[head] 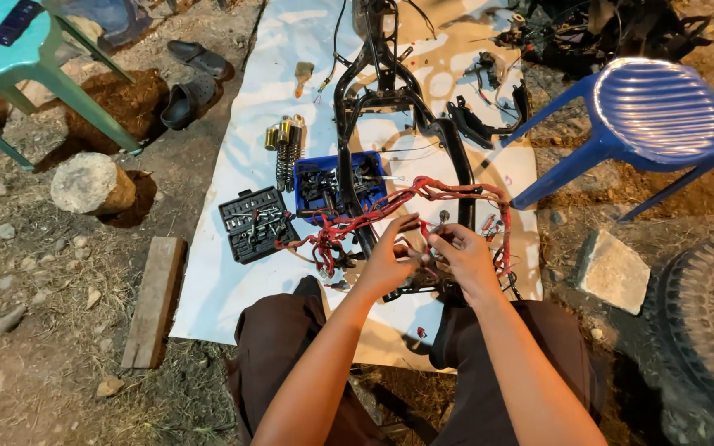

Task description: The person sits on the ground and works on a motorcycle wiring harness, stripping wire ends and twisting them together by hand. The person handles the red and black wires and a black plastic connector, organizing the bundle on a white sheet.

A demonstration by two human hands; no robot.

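Two hands are at work in the head view, the only view I have. My left hand [387,263] and right hand [464,254] meet over the rear of a black motorcycle frame [390,99] that lies flat on a white sheet [225,272]. Both hands are closed, fingers pinching a small connector or fitting on the red wiring harness [390,202]; the part itself is too small to identify. The harness drapes across the frame rails, from the blue parts tray [328,165] on the left to the right rail.

I judge the step in hand to be work on a harness connection at the frame. The next move calls for a steady two-finger pinch and a short, straight pull or push, keeping the loose wires clear of the rail.

Surface and surroundings: the sheet is spread on bare dirt with stones and dry grass. An open black socket set [254,221] lies just left of the tray, with two coil shock absorbers [287,149] above it. A blue plastic chair [646,116] stands right, a tyre [704,322] lower right, a green chair [18,58] upper left, a wooden plank [154,301] beside the sheet.
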